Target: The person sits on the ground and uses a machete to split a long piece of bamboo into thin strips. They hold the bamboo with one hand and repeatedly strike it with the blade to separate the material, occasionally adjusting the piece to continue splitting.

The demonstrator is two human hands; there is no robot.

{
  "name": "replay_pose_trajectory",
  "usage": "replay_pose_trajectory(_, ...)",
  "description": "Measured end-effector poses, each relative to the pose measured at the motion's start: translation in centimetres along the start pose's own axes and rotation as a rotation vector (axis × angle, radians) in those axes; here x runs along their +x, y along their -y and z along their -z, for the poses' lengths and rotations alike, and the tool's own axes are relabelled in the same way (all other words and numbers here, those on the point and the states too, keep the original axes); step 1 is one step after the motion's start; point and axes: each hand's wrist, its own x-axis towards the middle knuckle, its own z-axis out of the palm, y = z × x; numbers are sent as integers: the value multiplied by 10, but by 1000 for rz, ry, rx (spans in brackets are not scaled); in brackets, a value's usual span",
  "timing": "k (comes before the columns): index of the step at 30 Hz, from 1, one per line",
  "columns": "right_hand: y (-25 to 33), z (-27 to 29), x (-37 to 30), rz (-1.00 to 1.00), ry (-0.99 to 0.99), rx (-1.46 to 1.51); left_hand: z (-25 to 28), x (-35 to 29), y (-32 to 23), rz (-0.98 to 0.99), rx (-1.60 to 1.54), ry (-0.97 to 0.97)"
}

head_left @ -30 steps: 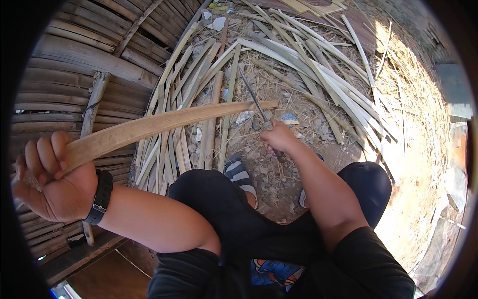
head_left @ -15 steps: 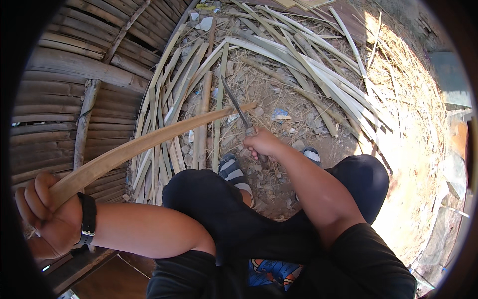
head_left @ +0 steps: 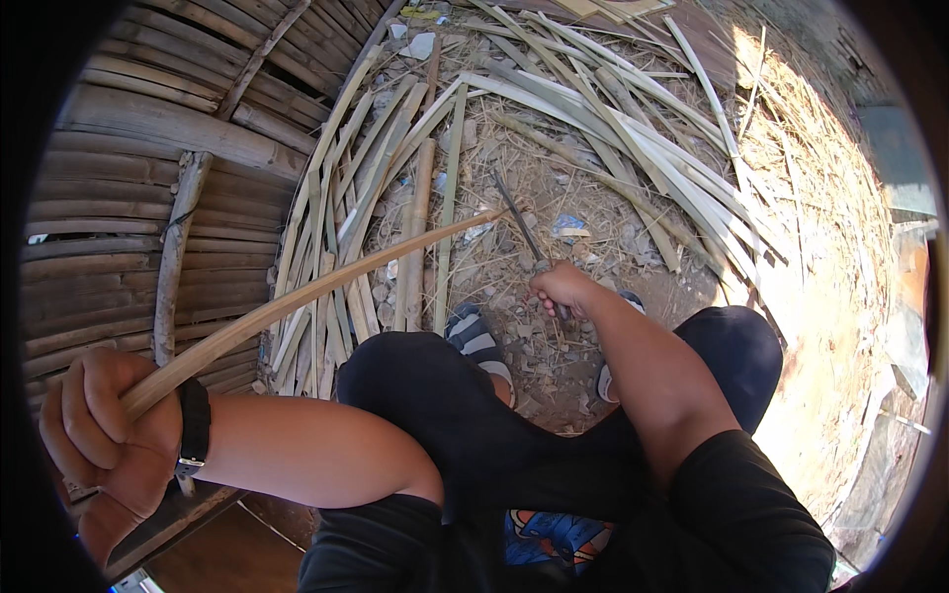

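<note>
My left hand [head_left: 107, 420], at the far left with a dark watch band on its wrist, is closed round the near end of a long pale bamboo strip [head_left: 326, 280]. The strip slants up and right across the view, narrow side showing. Low over the ground between my feet, my right hand [head_left: 565, 287] grips the handle of a knife with a long dark blade [head_left: 522, 219]. That blade points up and left and meets the strip's far tip in the picture; whether they touch I cannot tell.
Many split bamboo strips [head_left: 371, 183] lie left of my feet, and more [head_left: 633, 148] curve across the far side. A slatted bamboo wall [head_left: 109, 222] stands at left. Straw and chips litter the ground. My sandalled foot [head_left: 479, 341] is near the knife.
The bamboo strip has rolled in my left hand, so a narrower face shows. My right hand and the knife have moved right, to the strip's far tip.
</note>
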Motion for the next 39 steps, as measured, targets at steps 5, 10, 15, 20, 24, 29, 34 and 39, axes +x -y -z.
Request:
replay_pose_trajectory(5,54,-43,-42,336,229,-37,-3,5,-12,-38,217,-141)
replay_pose_trajectory(10,21,-53,-5,353,93,90,3,3,-12,-111,333,-365)
replay_pose_trajectory(15,4,-35,1,162,12,188,6,1,-12,-128,320,-278)
replay_pose_trajectory(20,39,-62,-20,481,143,-56,8,6,-15,-167,379,-317)
replay_pose_trajectory(24,18,-58,-5,327,-23,34,8,2,-14,-182,388,-380)
replay_pose_trajectory(29,-8,-34,15,190,-21,42,29,2,-23,-140,347,-310)
replay_pose_trajectory(34,43,-85,-31,574,65,-172,25,4,-19,-193,424,-356)
replay_pose_trajectory(39,4,-57,10,413,-54,-98,9,8,-16,-100,359,-430)
